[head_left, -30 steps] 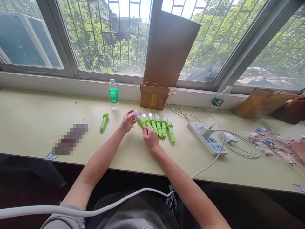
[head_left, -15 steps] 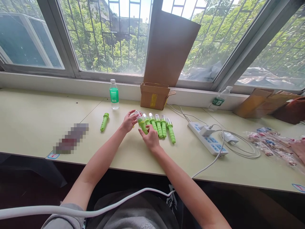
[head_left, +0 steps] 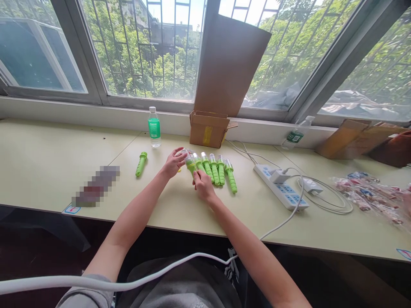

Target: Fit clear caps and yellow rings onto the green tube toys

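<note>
Several green handled sticks with clear caps [head_left: 218, 170] lie side by side on the pale table [head_left: 48, 158]. My left hand [head_left: 172, 162] pinches the clear cap end of the leftmost stick [head_left: 189, 162]. My right hand [head_left: 203, 186] grips the green handle of that same stick, just in front of the row. One more green stick [head_left: 140, 164] lies alone further left.
A water bottle [head_left: 154, 127] and an open cardboard box [head_left: 208, 128] stand by the window sill. A white power strip [head_left: 281, 193] with plugs and cables lies to the right, plastic-wrapped packets [head_left: 369, 193] beyond it. A white cable [head_left: 96, 282] crosses my lap.
My right hand opened a little around the stick half a second ago and has closed on its handle again. The left hand stays on the cap end.
</note>
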A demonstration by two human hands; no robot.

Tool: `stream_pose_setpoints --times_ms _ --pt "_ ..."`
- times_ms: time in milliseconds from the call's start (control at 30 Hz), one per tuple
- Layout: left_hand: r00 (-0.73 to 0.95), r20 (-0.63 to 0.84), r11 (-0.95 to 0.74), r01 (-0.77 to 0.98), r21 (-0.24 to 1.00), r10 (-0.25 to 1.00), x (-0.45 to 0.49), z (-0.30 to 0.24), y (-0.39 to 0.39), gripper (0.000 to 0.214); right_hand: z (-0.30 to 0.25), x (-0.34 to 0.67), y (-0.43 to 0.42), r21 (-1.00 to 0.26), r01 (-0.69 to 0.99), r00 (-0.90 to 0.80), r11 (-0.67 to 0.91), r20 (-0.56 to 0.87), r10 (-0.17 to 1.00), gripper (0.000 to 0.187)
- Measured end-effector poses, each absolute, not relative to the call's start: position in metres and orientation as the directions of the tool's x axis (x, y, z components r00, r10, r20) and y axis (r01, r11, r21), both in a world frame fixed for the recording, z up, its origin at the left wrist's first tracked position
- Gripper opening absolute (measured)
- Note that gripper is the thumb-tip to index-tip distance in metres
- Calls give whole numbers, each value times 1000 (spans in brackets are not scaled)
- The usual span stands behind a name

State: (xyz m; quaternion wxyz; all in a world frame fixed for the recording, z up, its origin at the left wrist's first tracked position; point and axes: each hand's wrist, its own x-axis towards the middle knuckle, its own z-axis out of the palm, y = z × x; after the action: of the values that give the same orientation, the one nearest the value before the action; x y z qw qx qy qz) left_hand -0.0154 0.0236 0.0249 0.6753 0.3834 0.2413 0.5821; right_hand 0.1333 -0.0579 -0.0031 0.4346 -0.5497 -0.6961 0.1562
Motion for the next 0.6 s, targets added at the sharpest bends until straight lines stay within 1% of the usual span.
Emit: stream_pose_setpoints --times_ms 67,100,133,167,233,300,400,500,600 --pt "211 130 25 -605 796 969 -17 25 24 58 0 134 -57 -857 425 -65 292 293 954 44" --pt "216 134 27 -610 792 967 -17 25 24 58 1 134 -57 -904 344 -85 254 239 967 44" --pt "221 136 29 -615 788 966 -17 26 24 58 2 134 -57 -923 305 -87 236 220 972 43" --pt "227 139 33 -620 784 964 -17 26 25 58 2 134 -57 -924 301 -77 237 224 971 42" --pt "237 145 37 -626 779 961 -15 26 25 54 2 134 -57 -886 378 -22 270 283 959 40" --pt "239 143 37 -619 784 960 -12 26 25 49 1 133 -57 -806 511 50 299 376 925 36" --pt "248 120 46 -575 817 961 -8 25 24 42 -1 133 -58 -687 673 115 274 463 879 30" --pt "236 97 48 -540 840 967 -5 24 23 39 -2 133 -59 -618 753 139 225 484 864 27" --pt "213 85 41 -527 849 973 -4 23 22 39 -3 133 -60 -573 796 157 198 510 845 26"
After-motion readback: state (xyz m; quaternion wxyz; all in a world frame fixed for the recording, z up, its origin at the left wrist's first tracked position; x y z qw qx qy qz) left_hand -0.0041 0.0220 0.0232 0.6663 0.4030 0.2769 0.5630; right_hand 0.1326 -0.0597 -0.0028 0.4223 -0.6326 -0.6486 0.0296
